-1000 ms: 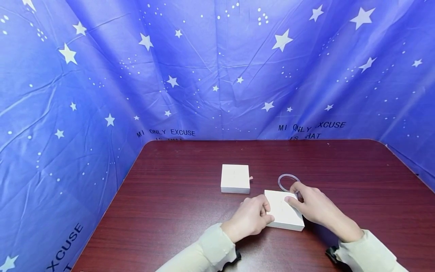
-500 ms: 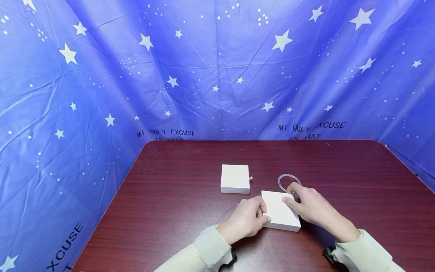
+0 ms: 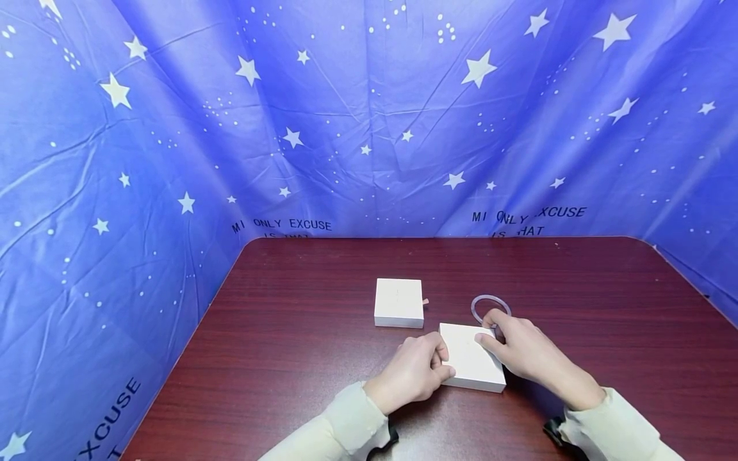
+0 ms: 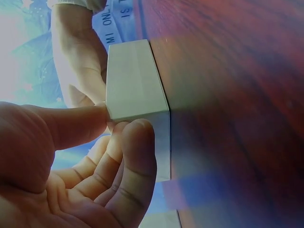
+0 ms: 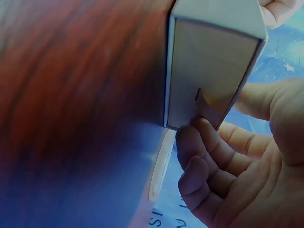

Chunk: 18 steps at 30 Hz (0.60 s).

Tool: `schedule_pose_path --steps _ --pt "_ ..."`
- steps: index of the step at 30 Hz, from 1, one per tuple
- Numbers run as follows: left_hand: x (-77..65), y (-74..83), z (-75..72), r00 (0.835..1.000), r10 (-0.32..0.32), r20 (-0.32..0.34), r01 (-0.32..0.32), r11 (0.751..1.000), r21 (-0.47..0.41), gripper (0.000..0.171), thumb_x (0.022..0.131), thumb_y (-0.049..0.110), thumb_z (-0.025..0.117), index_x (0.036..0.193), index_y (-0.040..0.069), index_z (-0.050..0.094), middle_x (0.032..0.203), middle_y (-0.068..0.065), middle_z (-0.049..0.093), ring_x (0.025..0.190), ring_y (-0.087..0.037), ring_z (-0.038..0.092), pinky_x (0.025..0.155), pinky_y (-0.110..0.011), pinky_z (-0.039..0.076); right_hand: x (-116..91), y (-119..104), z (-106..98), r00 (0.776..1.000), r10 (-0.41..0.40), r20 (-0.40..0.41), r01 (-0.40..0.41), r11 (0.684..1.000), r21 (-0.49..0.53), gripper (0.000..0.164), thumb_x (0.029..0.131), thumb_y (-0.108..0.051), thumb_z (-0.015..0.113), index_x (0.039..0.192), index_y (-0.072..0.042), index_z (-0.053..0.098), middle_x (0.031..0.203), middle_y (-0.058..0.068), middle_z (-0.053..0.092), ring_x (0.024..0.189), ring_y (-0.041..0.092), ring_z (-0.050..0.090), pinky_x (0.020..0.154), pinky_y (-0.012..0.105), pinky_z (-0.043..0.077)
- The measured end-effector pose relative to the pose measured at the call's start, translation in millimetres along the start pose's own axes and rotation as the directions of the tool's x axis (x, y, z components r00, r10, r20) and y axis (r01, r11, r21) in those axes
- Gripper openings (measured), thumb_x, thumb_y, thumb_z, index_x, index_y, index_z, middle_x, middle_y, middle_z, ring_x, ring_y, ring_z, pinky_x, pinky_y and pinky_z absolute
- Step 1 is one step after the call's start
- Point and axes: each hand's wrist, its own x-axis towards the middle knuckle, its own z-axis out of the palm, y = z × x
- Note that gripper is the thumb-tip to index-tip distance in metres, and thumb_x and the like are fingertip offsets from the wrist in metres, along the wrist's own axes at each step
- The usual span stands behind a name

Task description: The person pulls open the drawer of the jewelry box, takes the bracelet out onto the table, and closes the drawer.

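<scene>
A flat white drawer box (image 3: 471, 360) lies on the table between both hands. My left hand (image 3: 408, 372) grips its left side, thumb at the top edge and fingertips bent against the side wall. At the far right corner my right hand (image 3: 527, 349) holds the box, its thumb on the lid and its fingers curled at the right end. The right wrist view shows that end as a beige drawer front framed by the white sleeve. A ribbon tab (image 5: 204, 103) pokes from a slot there, with the fingertips right at it.
Behind and to the left stands a second white box (image 3: 399, 299) with a small pinkish tab (image 3: 426, 301) at its right. A pale purple ring, like a bangle (image 3: 490, 297), lies just beyond the right hand. A blue starry curtain (image 3: 369, 115) surrounds the dark red table (image 3: 277, 333).
The held box has shifted a little to the left, with both hands moving along with it. The second box and the bangle have stayed in place.
</scene>
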Motion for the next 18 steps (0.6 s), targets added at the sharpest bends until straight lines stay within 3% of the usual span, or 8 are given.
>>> schedule_pose_path --steps 18 --pt "-3.7 -4.9 -5.4 1.000 -0.013 0.009 0.013 1.000 -0.013 0.022 0.081 0.019 0.076 0.081 0.016 0.054 0.060 0.016 0.049 0.051 0.002 0.044 0.052 -0.016 0.038 3.6 -7.2 2.4 1.000 -0.013 0.010 0.013 1.000 0.004 0.014 0.087 -0.023 0.066 0.091 -0.014 0.056 0.062 -0.008 0.044 0.054 0.006 0.041 0.052 0.025 0.034"
